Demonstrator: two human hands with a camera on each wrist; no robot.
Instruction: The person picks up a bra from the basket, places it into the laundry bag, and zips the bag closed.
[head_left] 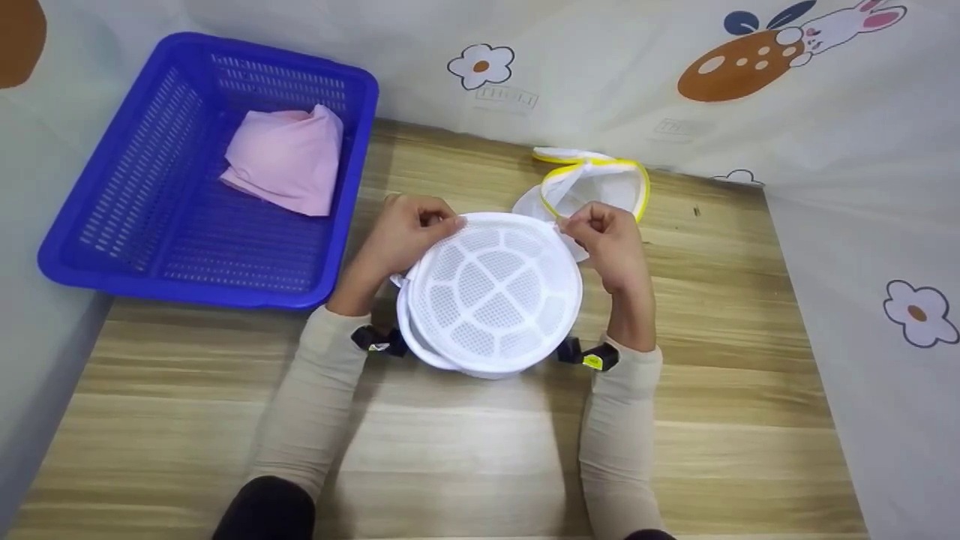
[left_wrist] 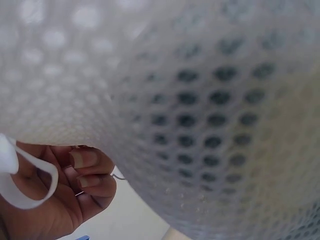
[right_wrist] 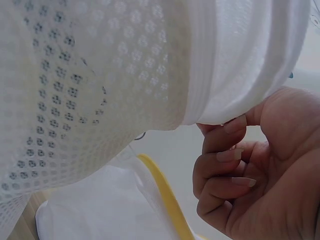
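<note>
A white mesh laundry bag (head_left: 496, 291) with a round, ribbed lid faces up between both hands, raised over the table. My left hand (head_left: 409, 229) pinches its far rim at the left with thumb and fingers. At the rim's far right my right hand (head_left: 609, 238) pinches the edge the same way. In the left wrist view the honeycomb mesh (left_wrist: 215, 120) fills most of the picture, and a white loop (left_wrist: 37, 187) hangs by the left hand. The right wrist view shows curled fingers under the bag's white rim (right_wrist: 210, 75).
A blue plastic basket (head_left: 251, 296) stands at the left with a folded pink cloth (head_left: 289, 157) inside. Behind the right hand lies a white mesh bag with yellow trim (head_left: 637, 176). A patterned curtain (head_left: 600, 97) borders the wooden table (head_left: 720, 360).
</note>
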